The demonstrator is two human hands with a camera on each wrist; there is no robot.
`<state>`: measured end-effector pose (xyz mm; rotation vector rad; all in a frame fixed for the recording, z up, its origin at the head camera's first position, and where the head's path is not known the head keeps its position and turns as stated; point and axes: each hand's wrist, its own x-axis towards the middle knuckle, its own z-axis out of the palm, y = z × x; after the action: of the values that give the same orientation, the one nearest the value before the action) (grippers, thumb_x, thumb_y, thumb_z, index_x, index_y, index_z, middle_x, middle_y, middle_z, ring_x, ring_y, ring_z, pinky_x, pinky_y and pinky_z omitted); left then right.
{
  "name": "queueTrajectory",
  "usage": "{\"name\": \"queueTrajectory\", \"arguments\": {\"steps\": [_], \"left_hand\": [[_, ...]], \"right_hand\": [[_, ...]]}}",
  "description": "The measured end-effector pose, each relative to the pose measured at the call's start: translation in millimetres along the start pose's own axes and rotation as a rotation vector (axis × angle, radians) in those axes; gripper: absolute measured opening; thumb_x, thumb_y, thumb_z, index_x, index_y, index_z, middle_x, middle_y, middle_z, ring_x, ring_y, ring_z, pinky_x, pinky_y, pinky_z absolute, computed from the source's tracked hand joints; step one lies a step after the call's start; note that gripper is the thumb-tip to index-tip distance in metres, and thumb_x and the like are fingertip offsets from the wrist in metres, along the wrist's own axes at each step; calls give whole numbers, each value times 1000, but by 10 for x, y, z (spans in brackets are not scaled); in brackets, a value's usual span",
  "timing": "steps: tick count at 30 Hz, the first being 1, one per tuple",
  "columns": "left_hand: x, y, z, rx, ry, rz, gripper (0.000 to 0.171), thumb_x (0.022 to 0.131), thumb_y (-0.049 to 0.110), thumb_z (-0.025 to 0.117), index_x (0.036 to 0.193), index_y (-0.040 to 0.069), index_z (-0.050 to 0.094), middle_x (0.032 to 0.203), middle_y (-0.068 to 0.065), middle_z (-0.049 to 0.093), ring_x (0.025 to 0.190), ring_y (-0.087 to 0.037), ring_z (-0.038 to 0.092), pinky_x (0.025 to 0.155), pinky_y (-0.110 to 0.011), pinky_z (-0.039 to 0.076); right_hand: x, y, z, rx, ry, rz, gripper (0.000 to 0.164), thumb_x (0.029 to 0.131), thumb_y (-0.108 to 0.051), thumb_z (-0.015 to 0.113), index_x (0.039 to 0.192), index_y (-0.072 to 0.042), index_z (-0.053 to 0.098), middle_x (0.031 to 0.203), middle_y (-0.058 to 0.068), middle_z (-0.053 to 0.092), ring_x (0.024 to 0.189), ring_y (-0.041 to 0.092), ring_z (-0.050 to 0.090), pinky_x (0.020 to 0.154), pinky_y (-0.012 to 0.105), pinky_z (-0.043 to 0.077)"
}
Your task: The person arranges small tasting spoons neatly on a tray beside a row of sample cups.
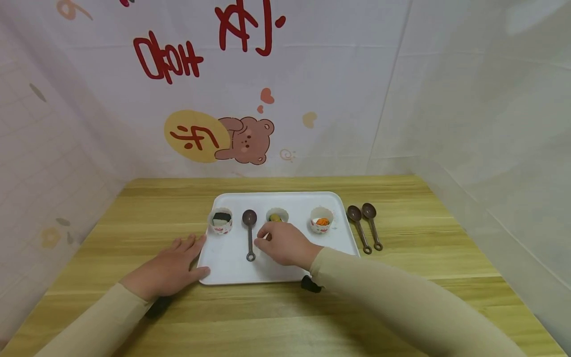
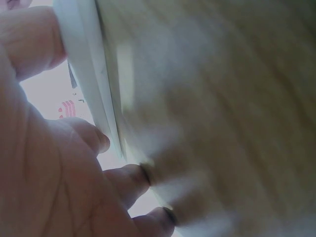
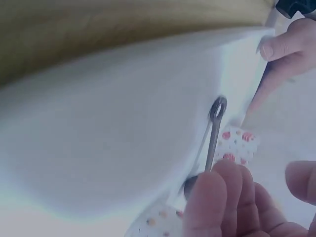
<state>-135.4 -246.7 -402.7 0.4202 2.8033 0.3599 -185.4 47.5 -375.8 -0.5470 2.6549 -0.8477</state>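
A white tray [image 1: 232, 273] lies on the wooden table, and my left hand [image 1: 171, 267] rests at its left edge, thumb and fingers spread. On the tray is a brown spoon [image 1: 250, 237], bowl away from me, with a ring-shaped handle end. Just right of its handle hovers my right hand [image 1: 285, 244], fingers loosely bent. The right wrist view shows the thumb apart from the fingers, which overlap the spoon handle [image 3: 213, 143]. Behind that hand stands a paper cup [image 1: 285, 213] with something yellow-green inside, partly hidden.
At the tray's left is a patterned paper cup [image 1: 220, 229] holding a black-and-white piece; at its right, another cup [image 1: 320, 228] holds something orange. Two more brown spoons, a nearer one [image 1: 360, 228] and a farther one [image 1: 372, 225], lie right of the tray. A printed white curtain [image 1: 339, 99] hangs behind.
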Motion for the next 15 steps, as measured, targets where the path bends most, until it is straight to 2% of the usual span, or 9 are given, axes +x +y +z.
{"name": "queueTrajectory", "arguments": {"steps": [8,12,15], "left_hand": [[0,-13,17,15,16,9,91,102,59,58,164,-2,31,164,-40,29,145,-71,27,114,-79,31],[-1,-17,26,24,25,14,91,102,60,58,163,-2,31,163,-40,30,144,-71,28,113,-79,32],[-3,-20,33,20,29,18,91,102,60,58,164,-2,31,163,-40,30,144,-72,28,113,-79,32]], "right_hand": [[-71,88,-140,-51,177,-163,17,105,-28,63,108,-16,75,96,-3,74,83,13,64,74,29,54],[-84,161,-189,-92,255,-271,15,103,-24,67,107,-13,76,105,1,77,101,21,72,91,37,58],[-83,232,-206,-124,295,-326,19,103,-25,68,111,-10,76,113,5,77,113,28,70,101,43,55]]}}
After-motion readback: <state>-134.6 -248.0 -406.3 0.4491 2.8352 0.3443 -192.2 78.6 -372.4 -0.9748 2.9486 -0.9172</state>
